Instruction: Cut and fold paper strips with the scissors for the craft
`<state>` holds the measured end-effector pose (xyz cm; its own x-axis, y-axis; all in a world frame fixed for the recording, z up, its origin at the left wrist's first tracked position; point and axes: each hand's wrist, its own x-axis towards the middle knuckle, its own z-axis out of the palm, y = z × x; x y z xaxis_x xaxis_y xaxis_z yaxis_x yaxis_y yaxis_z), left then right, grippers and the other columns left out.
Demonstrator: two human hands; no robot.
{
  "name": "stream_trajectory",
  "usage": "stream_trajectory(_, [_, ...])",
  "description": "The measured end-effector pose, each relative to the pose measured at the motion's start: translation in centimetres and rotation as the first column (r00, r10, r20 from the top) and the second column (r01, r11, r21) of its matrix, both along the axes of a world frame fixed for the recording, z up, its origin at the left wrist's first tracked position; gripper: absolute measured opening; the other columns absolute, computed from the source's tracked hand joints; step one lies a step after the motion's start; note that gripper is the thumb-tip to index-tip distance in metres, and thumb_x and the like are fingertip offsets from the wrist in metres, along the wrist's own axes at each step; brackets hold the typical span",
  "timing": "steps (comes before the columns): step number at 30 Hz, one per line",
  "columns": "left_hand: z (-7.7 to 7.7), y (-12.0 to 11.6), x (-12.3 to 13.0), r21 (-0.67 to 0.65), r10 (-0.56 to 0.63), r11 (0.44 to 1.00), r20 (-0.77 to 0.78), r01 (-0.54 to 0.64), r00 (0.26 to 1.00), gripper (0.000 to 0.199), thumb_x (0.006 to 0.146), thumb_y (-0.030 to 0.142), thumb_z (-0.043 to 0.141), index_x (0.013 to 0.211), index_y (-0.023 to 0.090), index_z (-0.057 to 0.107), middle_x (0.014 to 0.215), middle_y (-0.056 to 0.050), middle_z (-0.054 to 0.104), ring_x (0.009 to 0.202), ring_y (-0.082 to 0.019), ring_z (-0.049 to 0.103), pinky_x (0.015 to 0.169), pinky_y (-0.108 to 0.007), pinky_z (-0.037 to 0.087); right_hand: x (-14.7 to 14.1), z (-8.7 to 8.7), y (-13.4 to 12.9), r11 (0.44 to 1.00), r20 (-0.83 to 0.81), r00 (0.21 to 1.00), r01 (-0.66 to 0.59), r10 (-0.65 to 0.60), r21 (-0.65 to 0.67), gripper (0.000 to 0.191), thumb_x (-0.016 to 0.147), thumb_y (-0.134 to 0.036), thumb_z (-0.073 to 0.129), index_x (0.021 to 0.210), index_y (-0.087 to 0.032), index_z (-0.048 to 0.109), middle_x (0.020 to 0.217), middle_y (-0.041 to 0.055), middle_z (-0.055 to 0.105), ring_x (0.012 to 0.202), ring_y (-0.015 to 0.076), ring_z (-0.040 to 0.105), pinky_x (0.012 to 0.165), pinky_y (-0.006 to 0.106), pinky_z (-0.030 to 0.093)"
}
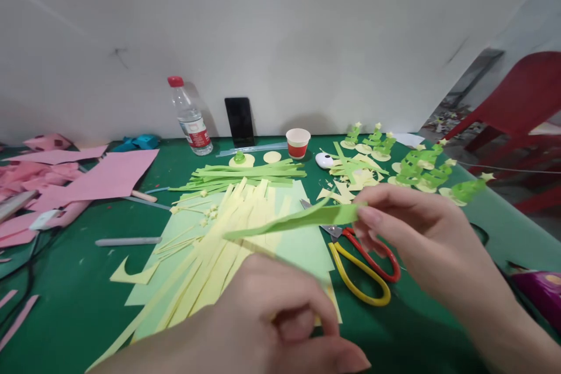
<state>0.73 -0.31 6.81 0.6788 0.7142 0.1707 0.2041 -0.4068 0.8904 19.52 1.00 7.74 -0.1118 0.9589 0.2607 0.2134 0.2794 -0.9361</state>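
My right hand (407, 234) pinches the right end of a green paper strip (302, 219), which stretches left above the papers. Lower down, my left hand (284, 315) has its fingers curled; whether anything is between them is hidden. Beneath lie pale yellow strips (210, 263) on light green sheets (164, 263). Scissors (362, 272) with a red and a yellow handle rest under and beside my right hand. Behind the yellow strips is a pile of green strips (245, 175). A small green coil (239, 157) sits on a pale yellow disc.
A water bottle (193, 123), a dark phone (239, 121) and a paper cup (298, 144) stand near the wall. Pink paper (109, 175) is at left. Green spiral pieces with stars (414, 165) stand at right, near scraps and a white egg-shaped object (324, 160).
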Motion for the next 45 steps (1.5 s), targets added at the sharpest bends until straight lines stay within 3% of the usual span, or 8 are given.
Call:
stream_trajectory(5, [1.6,0.1,-0.5,0.463,0.338,0.792,0.211,-0.398,0.917,0.020,0.082,0.045,0.048,0.083,0.026,0.055,0.056,0.003,0.052,0.047,-0.012,0.044,0.043,-0.026,0.032,0.3,1.3,0.5,0.991,-0.129,0.986,-0.115,0.106,-0.064,0.017,0.078,-0.024,0.054,0.061,-0.021,0.057,0.054,-0.0023,0.054,0.048,0.0077,0.050,0.042,0.014,0.041])
stream_trajectory(10, [2.4,2.7,0.6,0.511,0.345,0.769,0.174,-0.384,0.923,0.021,0.070,0.030,0.067,0.086,0.020,0.057,0.081,-0.001,0.061,0.070,-0.014,0.051,0.058,-0.024,0.041,-0.2,2.7,1.5,0.981,-0.192,0.968,-0.181,0.164,-0.075,0.018,0.074,-0.024,0.053,0.057,-0.019,0.055,0.054,-0.0020,0.049,0.047,0.0076,0.044,0.041,0.017,0.037])
stream_trajectory(14, [2.9,3.5,1.3,0.378,0.348,0.844,0.152,-0.379,0.925,0.019,0.080,0.013,0.049,0.064,0.018,0.057,0.063,0.003,0.061,0.060,-0.011,0.054,0.057,-0.022,0.042,-0.5,3.3,2.4,0.989,-0.216,0.969,-0.137,0.123,-0.053,0.020,0.077,-0.025,0.053,0.058,-0.018,0.054,0.057,-0.0025,0.048,0.049,0.0057,0.041,0.041,0.015,0.034])
stream_trajectory(19, [2.3,4.3,2.0,-0.031,0.354,0.935,0.170,-0.354,0.920,0.013,0.079,0.019,0.051,0.069,0.017,0.059,0.063,0.003,0.061,0.055,-0.011,0.057,0.055,-0.022,0.046,-0.9,2.9,3.9,0.992,-0.199,0.975,-0.115,0.103,-0.050,0.020,0.080,-0.020,0.052,0.060,-0.016,0.051,0.057,-0.0037,0.046,0.047,0.0042,0.040,0.040,0.015,0.031])
stream_trajectory(24, [0.6,4.8,2.5,-0.343,0.407,0.883,0.222,-0.320,0.886,0.010,0.075,0.025,0.059,0.070,0.017,0.056,0.059,0.005,0.058,0.050,-0.011,0.059,0.051,-0.023,0.048,-1.2,1.9,4.3,0.990,-0.084,0.991,-0.109,0.101,-0.094,0.025,0.080,-0.030,0.051,0.060,-0.016,0.051,0.056,-0.0033,0.045,0.045,0.0050,0.038,0.038,0.018,0.029])
stream_trajectory(31, [-0.3,4.7,2.8,-0.345,0.405,0.879,0.173,-0.330,0.898,0.009,0.074,0.022,0.061,0.068,0.017,0.064,0.058,0.002,0.064,0.055,-0.012,0.059,0.054,-0.021,0.046,-1.4,0.6,4.3,0.978,-0.012,0.990,-0.139,0.138,-0.158,0.021,0.070,-0.024,0.062,0.055,-0.014,0.052,0.046,-0.0069,0.040,0.041,0.0038,0.035,0.039,0.018,0.026])
stream_trajectory(38, [-1.4,4.5,2.4,-0.443,0.430,0.824,0.082,-0.354,0.899,0.014,0.073,0.025,0.063,0.062,0.016,0.062,0.059,0.001,0.065,0.054,-0.012,0.058,0.053,-0.021,0.044,0.5,-1.6,7.5,0.984,-0.132,0.977,0.160,-0.170,-0.081,0.022,0.079,-0.024,0.052,0.060,-0.014,0.052,0.048,-0.0053,0.045,0.036,0.0022,0.035,0.035,0.017,0.025])
stream_trajectory(45, [-1.5,4.7,2.2,-0.485,0.431,0.812,0.121,-0.325,0.894,0.013,0.072,0.020,0.063,0.060,0.016,0.063,0.056,0.002,0.063,0.053,-0.010,0.055,0.051,-0.018,0.044,-0.6,-2.1,4.7,0.939,-0.034,0.970,-0.242,0.241,-0.244,0.010,0.071,-0.023,0.059,0.077,-0.016,0.056,0.063,-0.0030,0.053,0.048,0.0066,0.045,0.042,0.019,0.036])
